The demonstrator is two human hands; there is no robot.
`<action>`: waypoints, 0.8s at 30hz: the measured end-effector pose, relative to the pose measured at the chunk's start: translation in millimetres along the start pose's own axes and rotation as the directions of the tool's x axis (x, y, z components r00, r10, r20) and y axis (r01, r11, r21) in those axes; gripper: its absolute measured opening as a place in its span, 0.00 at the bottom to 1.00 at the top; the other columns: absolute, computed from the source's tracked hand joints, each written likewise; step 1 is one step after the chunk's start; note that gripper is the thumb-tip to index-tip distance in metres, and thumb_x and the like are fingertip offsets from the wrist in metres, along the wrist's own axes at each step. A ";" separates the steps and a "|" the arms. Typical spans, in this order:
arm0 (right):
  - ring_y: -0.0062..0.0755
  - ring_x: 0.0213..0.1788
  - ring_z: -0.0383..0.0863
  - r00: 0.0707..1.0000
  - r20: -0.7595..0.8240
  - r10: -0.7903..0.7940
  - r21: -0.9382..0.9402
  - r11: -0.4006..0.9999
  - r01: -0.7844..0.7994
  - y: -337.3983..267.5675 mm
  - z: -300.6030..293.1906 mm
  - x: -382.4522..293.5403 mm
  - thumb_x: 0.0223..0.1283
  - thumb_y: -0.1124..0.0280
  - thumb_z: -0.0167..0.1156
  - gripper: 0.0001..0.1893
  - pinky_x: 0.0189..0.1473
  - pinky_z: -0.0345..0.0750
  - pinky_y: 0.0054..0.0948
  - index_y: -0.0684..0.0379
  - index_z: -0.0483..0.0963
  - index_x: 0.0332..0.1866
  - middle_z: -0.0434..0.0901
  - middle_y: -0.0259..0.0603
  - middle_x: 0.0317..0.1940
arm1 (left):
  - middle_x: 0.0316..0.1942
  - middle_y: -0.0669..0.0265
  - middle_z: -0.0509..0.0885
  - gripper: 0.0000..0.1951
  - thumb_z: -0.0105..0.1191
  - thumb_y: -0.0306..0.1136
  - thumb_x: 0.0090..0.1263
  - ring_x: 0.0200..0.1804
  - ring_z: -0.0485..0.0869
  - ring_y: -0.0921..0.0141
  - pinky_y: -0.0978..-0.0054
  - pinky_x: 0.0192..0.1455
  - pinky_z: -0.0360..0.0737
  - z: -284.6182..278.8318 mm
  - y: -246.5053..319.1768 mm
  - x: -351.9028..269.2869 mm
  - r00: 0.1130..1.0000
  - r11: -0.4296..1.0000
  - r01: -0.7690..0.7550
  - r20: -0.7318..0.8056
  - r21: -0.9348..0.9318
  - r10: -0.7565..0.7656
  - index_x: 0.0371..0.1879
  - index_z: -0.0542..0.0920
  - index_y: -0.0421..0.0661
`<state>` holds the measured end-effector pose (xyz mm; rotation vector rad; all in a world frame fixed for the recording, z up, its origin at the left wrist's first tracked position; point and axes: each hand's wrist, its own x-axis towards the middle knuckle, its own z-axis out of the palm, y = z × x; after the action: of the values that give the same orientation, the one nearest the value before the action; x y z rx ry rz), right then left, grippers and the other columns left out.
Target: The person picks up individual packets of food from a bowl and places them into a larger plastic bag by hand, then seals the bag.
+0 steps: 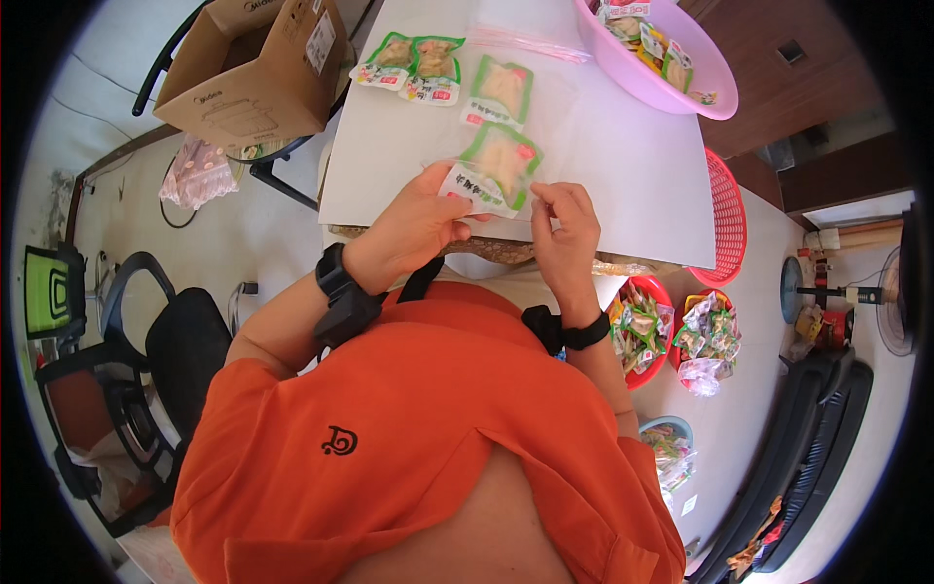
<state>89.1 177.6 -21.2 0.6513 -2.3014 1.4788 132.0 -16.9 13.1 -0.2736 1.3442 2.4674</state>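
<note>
My left hand [419, 223] grips the lower left edge of a vacuum-sealed food packet [500, 162] with a green border and a white printed end, thumb on top. Clear plastic film shows around this packet. My right hand [568, 226] is at the packet's right edge, fingers curled; whether it pinches the film I cannot tell. Just beyond lies a similar packet [500, 91], seemingly under clear plastic too. Farther left on the white tabletop [635, 197] are two side-by-side packets [412, 67] with browner contents. A stack of clear plastic bags [529, 36] lies at the far edge.
A pink basin [711, 102] holding packets stands at the far right corner. An open cardboard box [248, 80] is at the left. Below the table's right side are a red basket [726, 219], red tubs [662, 361] of packets and a blue tub [678, 431]. Office chairs [186, 350] stand left.
</note>
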 end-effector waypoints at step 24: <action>0.40 0.34 0.80 0.999 0.028 0.016 -0.059 0.998 -0.015 18.9 -1.4 -19.5 0.53 0.86 0.59 0.11 0.37 0.77 0.31 0.62 0.80 0.41 0.78 0.44 0.35 | 0.58 0.49 0.77 0.24 0.60 0.34 0.64 0.61 0.75 0.52 0.59 0.59 0.75 6.0 -2.8 10.7 0.907 -0.254 -0.358 0.399 0.899 0.133 0.58 0.75 0.36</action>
<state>95.3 189.5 -44.8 0.6435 -2.3670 1.4113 122.9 -8.4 10.8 0.6848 2.9402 0.6246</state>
